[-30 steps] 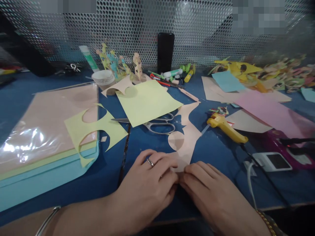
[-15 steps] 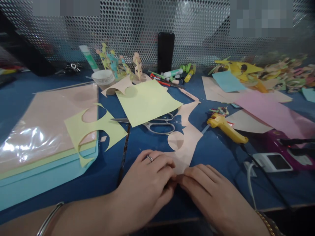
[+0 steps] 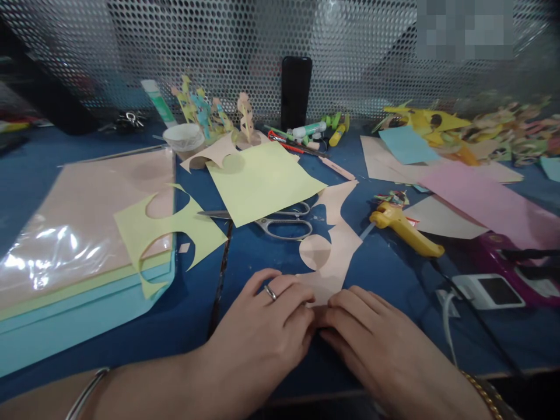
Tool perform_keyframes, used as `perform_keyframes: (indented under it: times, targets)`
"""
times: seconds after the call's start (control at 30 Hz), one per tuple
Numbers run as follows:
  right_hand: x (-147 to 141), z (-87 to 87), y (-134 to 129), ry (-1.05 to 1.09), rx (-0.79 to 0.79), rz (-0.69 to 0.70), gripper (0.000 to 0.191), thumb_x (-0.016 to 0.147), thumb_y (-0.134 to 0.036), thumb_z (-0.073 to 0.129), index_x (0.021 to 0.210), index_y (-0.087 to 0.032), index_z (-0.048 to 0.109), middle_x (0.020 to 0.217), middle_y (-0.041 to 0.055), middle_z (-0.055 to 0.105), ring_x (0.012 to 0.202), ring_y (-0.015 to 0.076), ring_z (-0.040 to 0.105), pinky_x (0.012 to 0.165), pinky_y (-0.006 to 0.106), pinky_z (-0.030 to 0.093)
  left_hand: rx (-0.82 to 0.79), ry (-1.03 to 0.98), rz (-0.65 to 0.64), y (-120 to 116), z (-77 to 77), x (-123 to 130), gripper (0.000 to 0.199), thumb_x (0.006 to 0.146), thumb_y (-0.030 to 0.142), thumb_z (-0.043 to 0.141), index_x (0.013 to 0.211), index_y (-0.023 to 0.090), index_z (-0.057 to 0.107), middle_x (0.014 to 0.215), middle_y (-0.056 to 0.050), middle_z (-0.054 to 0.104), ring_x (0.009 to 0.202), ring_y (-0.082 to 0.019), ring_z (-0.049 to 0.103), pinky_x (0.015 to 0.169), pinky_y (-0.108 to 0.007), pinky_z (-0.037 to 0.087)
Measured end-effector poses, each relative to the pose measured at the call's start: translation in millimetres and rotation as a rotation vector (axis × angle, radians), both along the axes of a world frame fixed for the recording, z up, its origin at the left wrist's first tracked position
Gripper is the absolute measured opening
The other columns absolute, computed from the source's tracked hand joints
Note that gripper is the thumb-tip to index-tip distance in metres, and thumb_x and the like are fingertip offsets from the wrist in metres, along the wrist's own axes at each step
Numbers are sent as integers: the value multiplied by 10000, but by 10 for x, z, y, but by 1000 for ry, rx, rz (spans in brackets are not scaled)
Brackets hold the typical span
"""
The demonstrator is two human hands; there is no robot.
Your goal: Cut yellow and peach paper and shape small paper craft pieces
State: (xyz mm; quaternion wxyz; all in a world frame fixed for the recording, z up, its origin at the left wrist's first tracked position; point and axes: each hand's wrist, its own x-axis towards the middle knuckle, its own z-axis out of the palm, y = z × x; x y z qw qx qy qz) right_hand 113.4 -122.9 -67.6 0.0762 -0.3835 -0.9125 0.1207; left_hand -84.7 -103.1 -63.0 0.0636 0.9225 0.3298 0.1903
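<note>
Both my hands rest at the front of the blue work surface (image 3: 385, 280), side by side on the lower end of a peach cut-paper piece (image 3: 335, 251) with curved cut-outs. My left hand (image 3: 262, 318), wearing a ring, and my right hand (image 3: 367, 332) meet at its narrow end, and their fingers pinch the paper between them. The paper's end is hidden under my fingers. Just beyond my left hand lie steel scissors (image 3: 284, 221), partly under a pale yellow paper sheet (image 3: 262, 184).
A yellow hot glue gun (image 3: 405, 231) lies to the right. A thick paper stack (image 3: 83, 245) in plastic fills the left, under a cut yellow sheet (image 3: 175, 224). A black phone (image 3: 296, 93) stands against a perforated metal panel (image 3: 376, 58), near glue sticks and paper models.
My hands stay on the peach paper, with only small shifts of the fingers. The paper itself has barely moved.
</note>
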Motion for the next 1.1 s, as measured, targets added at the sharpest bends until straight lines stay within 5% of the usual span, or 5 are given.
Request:
perform_keyframes:
  times: [0.27,0.5,0.8,1.1]
  targets:
    - [-29,71,-35,23,95,-15,184,813,-92,490,954,-158,588,872,48,625,735,222,541,618,360,450,-254,-43,87,7,71,-11,134,893,207,510,843,182,631,1069,-18,641,1034,-198,552,902,-367,403]
    - [-37,63,-38,14,120,-13,209,769,-39,459,889,-158,581,841,51,617,709,222,540,608,356,440,-96,-48,33,7,38,-27,130,896,196,508,913,188,637,1056,-18,658,1020,-196,570,924,-382,385]
    - [13,56,-56,82,121,-20,251,863,-68,390,985,-158,589,873,58,634,727,213,537,628,333,432,-154,-21,75,16,84,9,136,898,188,495,894,175,630,1026,-24,657,1002,-199,572,905,-372,403]
    - [-31,71,-30,45,101,-29,233,823,-49,422,942,-156,591,841,54,613,705,217,529,605,341,434,-31,-18,35,-6,37,-32,137,909,209,506,904,217,643,1031,8,665,1023,-178,570,982,-377,323]
